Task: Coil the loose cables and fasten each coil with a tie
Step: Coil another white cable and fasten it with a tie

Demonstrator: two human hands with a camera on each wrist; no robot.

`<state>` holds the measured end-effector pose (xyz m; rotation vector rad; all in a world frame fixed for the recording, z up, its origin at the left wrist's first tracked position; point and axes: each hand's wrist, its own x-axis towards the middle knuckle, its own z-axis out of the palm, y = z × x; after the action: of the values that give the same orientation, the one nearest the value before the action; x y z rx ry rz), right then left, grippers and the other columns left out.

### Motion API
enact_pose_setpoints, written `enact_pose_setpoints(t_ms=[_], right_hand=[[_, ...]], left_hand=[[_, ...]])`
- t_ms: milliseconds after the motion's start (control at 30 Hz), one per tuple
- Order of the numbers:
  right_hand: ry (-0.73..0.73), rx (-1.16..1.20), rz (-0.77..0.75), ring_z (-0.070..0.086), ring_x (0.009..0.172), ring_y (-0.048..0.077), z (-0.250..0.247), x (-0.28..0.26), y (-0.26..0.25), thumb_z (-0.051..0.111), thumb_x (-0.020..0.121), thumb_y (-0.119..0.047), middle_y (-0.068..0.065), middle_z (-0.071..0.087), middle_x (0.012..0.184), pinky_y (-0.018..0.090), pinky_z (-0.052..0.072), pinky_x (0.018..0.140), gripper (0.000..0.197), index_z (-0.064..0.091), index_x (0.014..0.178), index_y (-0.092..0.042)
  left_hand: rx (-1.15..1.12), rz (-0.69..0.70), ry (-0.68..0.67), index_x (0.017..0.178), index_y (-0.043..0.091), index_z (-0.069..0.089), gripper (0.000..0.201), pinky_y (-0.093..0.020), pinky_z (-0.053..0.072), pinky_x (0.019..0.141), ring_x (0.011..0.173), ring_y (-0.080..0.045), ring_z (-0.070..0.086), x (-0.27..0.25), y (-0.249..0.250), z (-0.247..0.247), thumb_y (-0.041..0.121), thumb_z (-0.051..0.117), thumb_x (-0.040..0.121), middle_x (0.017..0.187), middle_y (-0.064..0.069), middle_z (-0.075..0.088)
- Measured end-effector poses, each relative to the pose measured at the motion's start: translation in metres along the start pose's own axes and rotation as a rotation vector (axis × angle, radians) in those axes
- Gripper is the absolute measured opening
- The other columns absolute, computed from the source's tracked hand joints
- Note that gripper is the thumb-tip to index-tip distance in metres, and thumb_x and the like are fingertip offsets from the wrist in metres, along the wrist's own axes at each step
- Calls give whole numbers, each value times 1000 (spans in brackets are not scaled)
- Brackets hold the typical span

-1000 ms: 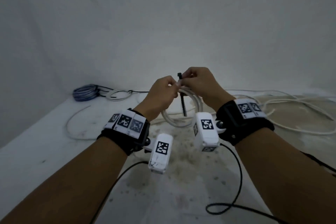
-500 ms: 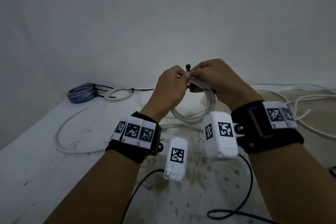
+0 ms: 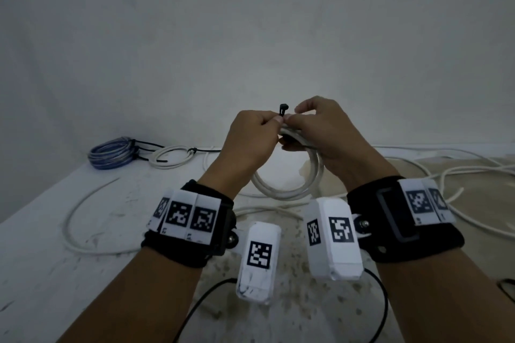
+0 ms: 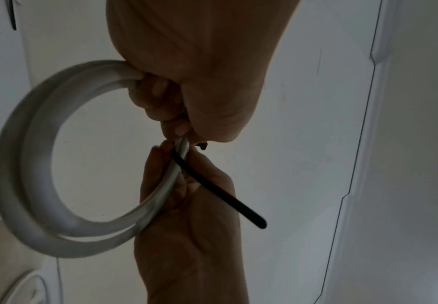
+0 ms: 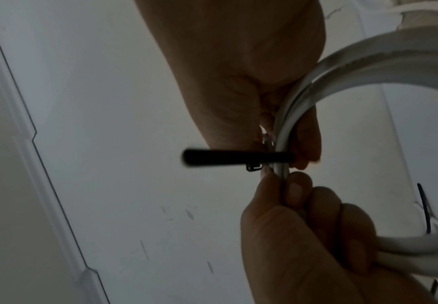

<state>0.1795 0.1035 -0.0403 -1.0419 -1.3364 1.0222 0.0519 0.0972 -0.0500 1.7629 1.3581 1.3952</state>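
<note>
Nearest, each forearm carries a black wrist strap [image 3: 390, 220] bearing square black-and-white coded markers, and a white camera block [image 3: 259, 262] with one such marker hangs under each wrist; no lettering or brand can be read. Both wrists are raised above the surface [image 3: 41, 245], knuckles up, hands meeting at mid-height. The left hand [image 3: 250, 133] has its fingers curled tight, pinching the top of the white cable coil [image 3: 281, 189] together with the black tie [image 3: 282, 110]. The right hand [image 3: 320, 131] likewise has its fingers curled round the coil's upper arc, fingertips against those of the left. The tie crosses the coil's strands between the two hands, its free end projecting; whether it is locked cannot be told. The coil hangs below the hands, clear of the surface. Loose white cables [image 3: 459, 175] lie toward the right far edge. At the far left corner lie a blue coil [image 3: 114, 153] and a small white coil [image 3: 172, 154], each with a dark tie.
</note>
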Motion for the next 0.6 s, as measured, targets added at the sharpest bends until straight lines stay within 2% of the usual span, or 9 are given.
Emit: enact_pose_setpoints(t_ms=[67, 167, 233, 300, 367, 467, 533, 600], right_hand=[[-23, -22, 10, 70, 67, 30, 0, -1, -2, 67, 90, -10, 21, 70, 82, 46, 62, 68, 33, 46, 115, -3], [-72, -199, -26, 73, 71, 25, -1, -2, -4, 67, 92, -20, 14, 73, 83, 45, 62, 70, 27, 51, 110, -8], [-82, -365, -109, 73, 78, 22, -1, -1, -5, 69, 89, -22, 5, 74, 84, 42, 61, 73, 23, 55, 104, -13], [-130, -564, -226, 68, 86, 18, -2, 0, -8, 75, 82, -22, -2, 70, 97, 35, 56, 72, 24, 59, 100, -21], [-216, -696, -305, 61, 98, 12, -2, -2, -12, 80, 77, -25, -4, 59, 114, 26, 48, 72, 29, 62, 100, -31], [-255, -712, -401, 56, 106, 10, 1, -5, -15, 81, 77, -31, -5, 56, 118, 27, 47, 84, 21, 69, 92, -39], [-266, -700, -436, 59, 104, 11, 3, -5, -14, 80, 78, -31, -6, 59, 112, 29, 48, 84, 12, 73, 87, -35], [-301, -752, -434, 60, 101, 11, 1, -3, -11, 78, 81, -26, -6, 58, 112, 25, 47, 80, 14, 75, 90, -35]], left_hand=[[-5, -30, -1, 88, 9, 73, 29, -17, 27, 42, 34, -1, 37, -1, 1, -4, 18, 49, 99, 53, 5, 49], [-1, -52, 29, 85, 11, 73, 28, -20, 28, 44, 35, -1, 37, -1, 3, -11, 19, 50, 99, 56, 2, 50], [-7, -76, 59, 86, 15, 73, 27, -20, 29, 44, 38, -1, 38, 1, 3, -17, 19, 50, 98, 57, 1, 51], [8, -94, 97, 87, 17, 74, 27, -22, 30, 47, 49, -7, 45, 3, 2, -25, 20, 50, 98, 60, 1, 52], [27, -106, 129, 81, 22, 72, 27, -24, 32, 50, 58, -11, 49, 4, 0, -32, 21, 50, 97, 63, 1, 56], [18, -135, 131, 78, 25, 69, 28, -23, 30, 47, 46, -8, 42, 4, -2, -38, 20, 50, 97, 63, -2, 55], [23, -139, 125, 80, 22, 71, 26, -23, 29, 46, 40, -6, 38, 4, -1, -38, 20, 51, 97, 63, -2, 55], [38, -139, 111, 81, 20, 72, 26, -25, 29, 48, 43, -8, 38, 4, -2, -35, 20, 51, 96, 63, -3, 54]])
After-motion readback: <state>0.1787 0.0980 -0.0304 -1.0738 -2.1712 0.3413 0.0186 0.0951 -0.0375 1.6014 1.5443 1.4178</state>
